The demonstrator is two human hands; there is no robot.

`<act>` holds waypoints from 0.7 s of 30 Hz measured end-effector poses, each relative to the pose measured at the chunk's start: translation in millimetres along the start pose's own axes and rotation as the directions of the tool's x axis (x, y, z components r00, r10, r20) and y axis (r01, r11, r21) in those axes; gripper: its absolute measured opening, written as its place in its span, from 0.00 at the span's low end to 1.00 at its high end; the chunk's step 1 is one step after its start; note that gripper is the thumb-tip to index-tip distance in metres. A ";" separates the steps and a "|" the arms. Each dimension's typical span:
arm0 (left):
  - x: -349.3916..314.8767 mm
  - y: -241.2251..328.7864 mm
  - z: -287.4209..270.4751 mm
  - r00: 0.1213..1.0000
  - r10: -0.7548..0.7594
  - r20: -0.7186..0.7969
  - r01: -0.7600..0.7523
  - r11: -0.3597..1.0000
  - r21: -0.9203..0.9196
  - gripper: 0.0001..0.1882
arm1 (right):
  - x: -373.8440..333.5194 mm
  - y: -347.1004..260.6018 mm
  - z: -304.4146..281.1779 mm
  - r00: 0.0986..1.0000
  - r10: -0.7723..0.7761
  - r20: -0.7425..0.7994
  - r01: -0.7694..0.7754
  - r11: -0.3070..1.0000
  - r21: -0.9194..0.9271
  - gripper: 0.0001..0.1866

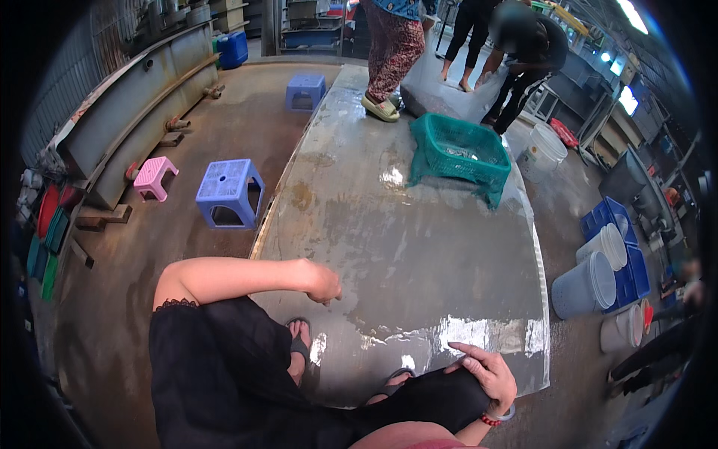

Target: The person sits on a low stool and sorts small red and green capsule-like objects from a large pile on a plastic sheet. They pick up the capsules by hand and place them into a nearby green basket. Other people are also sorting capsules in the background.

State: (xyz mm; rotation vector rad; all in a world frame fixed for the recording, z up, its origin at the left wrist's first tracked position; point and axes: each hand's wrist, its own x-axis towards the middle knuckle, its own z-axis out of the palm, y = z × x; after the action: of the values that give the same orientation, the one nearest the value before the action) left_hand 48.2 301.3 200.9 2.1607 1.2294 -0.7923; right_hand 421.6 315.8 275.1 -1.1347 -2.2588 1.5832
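Observation:
My left hand [321, 283] hangs loosely past my bent left knee, its fingers drooping a little apart over the wet sheet [419, 254]. Nothing shows in it, though the undersides of the fingers are hidden. On my right knee rests my right hand [490, 378], open, with the index finger stretched out and nothing held. Beyond both hands, toward the far end of the sheet, stands a green plastic basket [486, 170] with green netting draped over its side. My sandalled feet are on the near part of the sheet.
Two blue stools [224, 179], [305, 91] and a pink stool [155, 178] stand left, beside a long metal trough [142, 105]. Plastic buckets [583, 284] and a blue crate [636, 273] line the right. Several people stand beyond the basket, one bent over a large translucent sack [449, 93].

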 end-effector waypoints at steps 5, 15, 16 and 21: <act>6.4 -3.2 2.2 0.999 0.045 -0.019 -0.045 0.999 -0.012 0.23 | -7.1 5.5 -1.6 1.000 -0.001 0.005 0.001 1.000 0.025 0.18; 16.4 -13.1 -5.7 0.999 0.029 -0.016 -0.029 1.000 -0.013 0.25 | 0.4 -0.2 -8.6 1.000 -0.013 0.027 0.015 0.999 -0.051 0.19; 18.9 -6.5 -13.5 1.000 0.017 0.003 -0.017 1.000 0.005 0.25 | -3.9 0.4 -9.7 1.000 0.003 0.016 -0.002 0.999 -0.054 0.19; 3.3 -11.6 -4.1 0.998 0.020 -0.059 -0.026 0.993 -0.114 0.22 | 22.3 11.3 -0.9 0.987 -0.151 0.046 0.153 0.987 -0.040 0.19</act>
State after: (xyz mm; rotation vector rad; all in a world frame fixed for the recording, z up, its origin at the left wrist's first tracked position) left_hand 40.3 311.1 199.6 2.1134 1.2454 -0.6381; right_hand 411.9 332.8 259.6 -0.9213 -2.3552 1.5205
